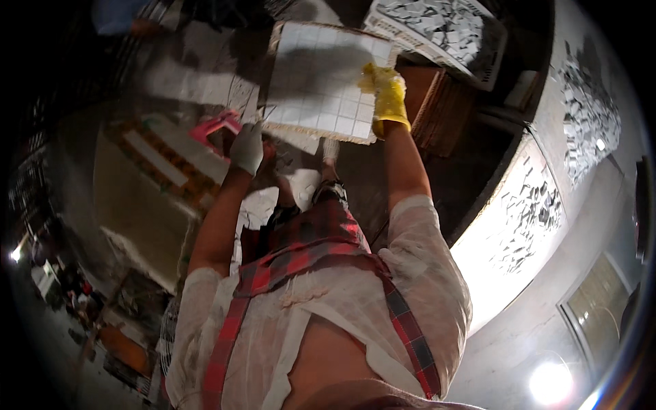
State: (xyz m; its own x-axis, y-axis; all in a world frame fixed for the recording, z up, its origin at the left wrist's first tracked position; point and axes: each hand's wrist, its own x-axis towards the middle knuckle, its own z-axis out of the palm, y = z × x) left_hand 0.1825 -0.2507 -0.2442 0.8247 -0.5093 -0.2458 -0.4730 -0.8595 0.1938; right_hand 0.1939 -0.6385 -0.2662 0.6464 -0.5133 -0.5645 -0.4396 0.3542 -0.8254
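A square board of white tiles (318, 85) with rough tan edges is in front of me, tilted slightly. My right hand (388, 96), in a wet-looking yellow rubber glove, grips the board's right edge with its fingers over the tiles. Near the board's lower left corner is my left hand (247, 147) in a pale glove. Its fingers are closed, and what they hold is too small to make out. A pink object (217, 128) with an open middle lies just left of that hand.
A white plastic crate (488, 68) of loose pale tile pieces (437, 31) stands at the far right. Brown stacked sheets (441, 113) sit below it. More pieces (529, 219) cover a bright surface on the right. A pale slab-like surface (130, 212) lies to the left.
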